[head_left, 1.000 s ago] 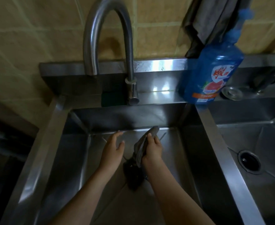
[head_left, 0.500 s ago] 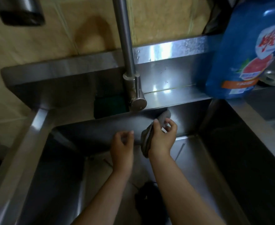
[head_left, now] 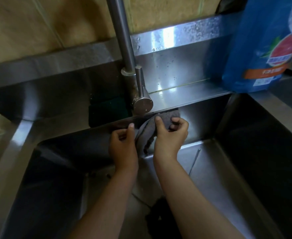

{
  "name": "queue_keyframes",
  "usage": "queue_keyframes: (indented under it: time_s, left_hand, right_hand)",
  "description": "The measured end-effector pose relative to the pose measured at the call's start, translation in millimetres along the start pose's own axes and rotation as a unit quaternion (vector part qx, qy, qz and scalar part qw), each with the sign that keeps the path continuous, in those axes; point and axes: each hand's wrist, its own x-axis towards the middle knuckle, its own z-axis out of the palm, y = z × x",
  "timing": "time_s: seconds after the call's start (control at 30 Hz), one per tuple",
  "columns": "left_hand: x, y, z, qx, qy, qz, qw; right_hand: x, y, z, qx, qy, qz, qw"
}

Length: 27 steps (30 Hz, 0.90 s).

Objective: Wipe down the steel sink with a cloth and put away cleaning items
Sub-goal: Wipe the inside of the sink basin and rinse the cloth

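Grey fabric cloth (head_left: 168,119): limp, light, probably damp; best held bunched, as right hand (head_left: 169,137) grasps it against steel sink wall (head_left: 203,121); left hand (head_left: 122,145) curled alongside, grasp unclear.

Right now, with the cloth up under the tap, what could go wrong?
The right hand grips the cloth just below the tap lever; an upward wipe could knock it and start water. Wiping right along the ledge could tip the blue bottle into the basin.
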Motion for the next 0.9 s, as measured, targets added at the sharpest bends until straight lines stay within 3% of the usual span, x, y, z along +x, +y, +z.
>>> queue_keyframes:
  time_s: [0.3,0.67,0.9]
  left_hand:
    - [1,-4,6,0.001,0.019,-0.008,1.000]
    - [2,-13,15,0.017,0.022,0.012,1.000]
    - [0,-7,12,0.021,0.011,-0.001,1.000]
  right_hand:
    - [8,22,0,-0.029,-0.019,-0.053,0.998]
    - [23,65,-18,-0.087,-0.011,0.004,0.996]
    - [16,36,-19,-0.036,-0.058,-0.013,0.998]
